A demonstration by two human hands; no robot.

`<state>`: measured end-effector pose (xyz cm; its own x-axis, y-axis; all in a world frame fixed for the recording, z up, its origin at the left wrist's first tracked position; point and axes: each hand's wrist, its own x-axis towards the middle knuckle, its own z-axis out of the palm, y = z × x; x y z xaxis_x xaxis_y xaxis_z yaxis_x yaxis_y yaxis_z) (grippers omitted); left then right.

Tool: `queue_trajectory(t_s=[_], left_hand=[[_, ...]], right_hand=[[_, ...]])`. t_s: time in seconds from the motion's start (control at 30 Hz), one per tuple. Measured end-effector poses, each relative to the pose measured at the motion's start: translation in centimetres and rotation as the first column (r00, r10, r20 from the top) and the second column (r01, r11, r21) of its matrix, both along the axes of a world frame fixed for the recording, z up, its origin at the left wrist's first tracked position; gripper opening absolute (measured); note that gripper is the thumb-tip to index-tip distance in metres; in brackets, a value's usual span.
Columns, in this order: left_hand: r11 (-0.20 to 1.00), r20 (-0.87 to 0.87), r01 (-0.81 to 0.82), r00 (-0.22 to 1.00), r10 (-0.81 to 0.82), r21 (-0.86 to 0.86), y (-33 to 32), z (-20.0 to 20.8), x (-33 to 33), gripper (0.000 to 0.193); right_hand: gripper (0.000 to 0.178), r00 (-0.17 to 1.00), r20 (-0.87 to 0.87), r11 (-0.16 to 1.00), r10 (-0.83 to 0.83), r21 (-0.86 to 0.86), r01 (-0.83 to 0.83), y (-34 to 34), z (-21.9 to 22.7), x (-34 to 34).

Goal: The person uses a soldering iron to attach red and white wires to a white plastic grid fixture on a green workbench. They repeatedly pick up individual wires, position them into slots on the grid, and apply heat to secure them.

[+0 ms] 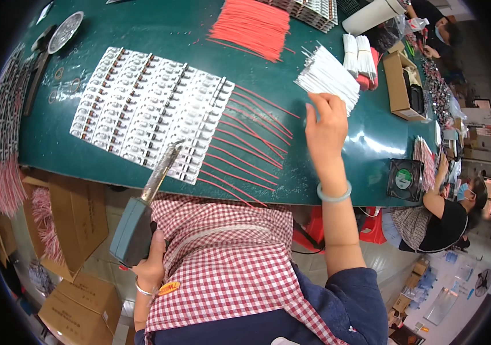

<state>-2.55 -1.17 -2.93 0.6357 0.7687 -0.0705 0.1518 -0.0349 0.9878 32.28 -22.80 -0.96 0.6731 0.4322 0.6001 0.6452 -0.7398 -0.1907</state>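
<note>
My left hand point(152, 259) is wrapped round the handle of a soldering gun point(130, 233) with a blue-grey body. Its metal barrel points up and away, and the tip is over the near right part of a panel of white parts point(147, 109) set in rows. Red wires point(245, 146) stick out to the right from the panel's right-hand row. Farther right, my right hand point(327, 129) is at the near left edge of a pile of white wires point(329, 77), with thumb and fingertips drawn together there. Its fingers partly cover what they pinch.
A heap of red wires point(251, 29) lies at the far middle. Beyond the white pile are tied white bundles point(357, 54), a pale cylinder point(372, 16) and a cardboard box point(400, 86). A small black fan point(404, 179) stands at right. Finished-looking strips point(4, 132) hang over the left edge. Co-workers sit at right.
</note>
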Motion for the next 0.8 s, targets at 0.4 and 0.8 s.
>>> queue_trajectory(t_s=[0.4, 0.8], left_hand=[[0.992, 0.045, 0.016, 0.999, -0.01, -0.124, 0.6, 0.6, 1.9, 0.041], [0.992, 0.015, 0.103, 0.994, -0.104, 0.075, 1.5, -0.6, 1.9, 0.038]], right_hand=[[0.011, 0.999, 0.047, 0.987, -0.026, -0.155, 0.033, -1.5, -2.3, 5.8], [0.017, 0.987, 0.045, 0.914, 0.157, -0.386, -0.128, 0.1, 5.3, 5.3]])
